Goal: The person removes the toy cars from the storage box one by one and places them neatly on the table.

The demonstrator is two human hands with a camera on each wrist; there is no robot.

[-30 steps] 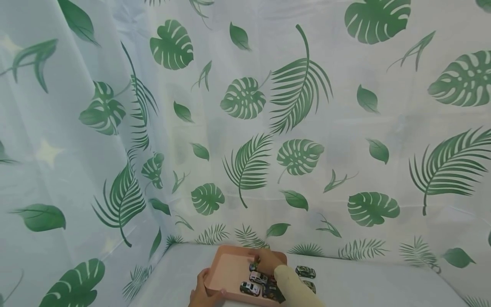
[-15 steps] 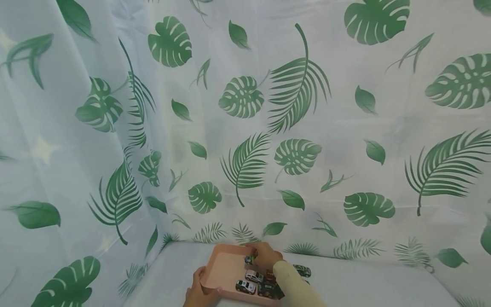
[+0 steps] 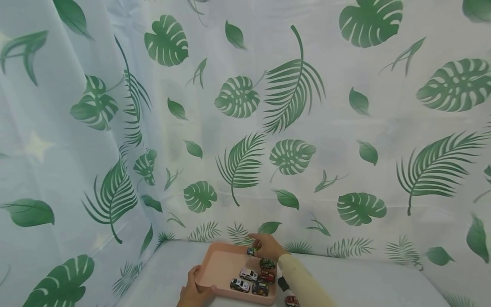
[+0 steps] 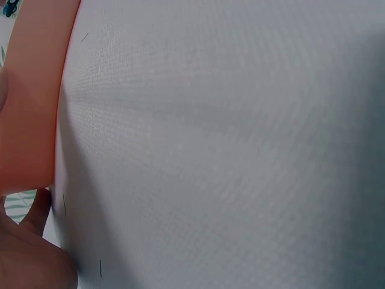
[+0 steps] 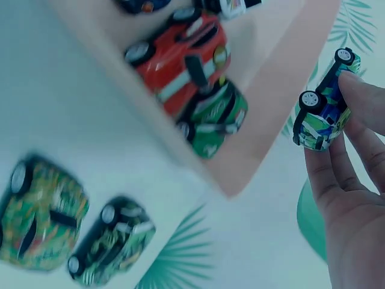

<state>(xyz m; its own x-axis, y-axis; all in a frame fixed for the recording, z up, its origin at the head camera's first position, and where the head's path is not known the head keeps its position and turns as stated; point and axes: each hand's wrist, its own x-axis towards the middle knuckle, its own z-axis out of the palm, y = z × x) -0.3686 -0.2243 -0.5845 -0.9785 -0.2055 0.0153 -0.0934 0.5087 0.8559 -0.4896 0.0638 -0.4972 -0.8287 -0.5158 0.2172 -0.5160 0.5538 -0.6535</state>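
My right hand [image 3: 270, 247] pinches a small blue-green toy car [image 5: 325, 105] between thumb and fingers, above the far right part of a pink tray [image 3: 220, 266]. With my left hand [image 3: 193, 292] I grip the tray's near left corner; in the left wrist view those fingers [image 4: 36, 259] lie by the tray's outer wall [image 4: 36, 102]. Along the tray's right side sit a green toy car [image 3: 267, 263], a red one [image 3: 266, 276] and a dark one [image 3: 260, 288]. Beside them stand a white toy car [image 3: 248, 274] and a black-and-white one [image 3: 240, 285].
Outside the tray, two camouflage toy cars [image 5: 42, 211] show in the right wrist view. A red toy car [image 3: 292, 301] lies near the bottom edge, partly behind my sleeve [image 3: 301, 279]. White leaf-print sheeting [image 3: 238, 128] rises behind the white table surface [image 3: 364, 273].
My right hand has lifted the blue-green toy car toward the tray's far rim, uncovering the green and red cars. The view has shifted slightly right; my left hand keeps its hold on the tray.
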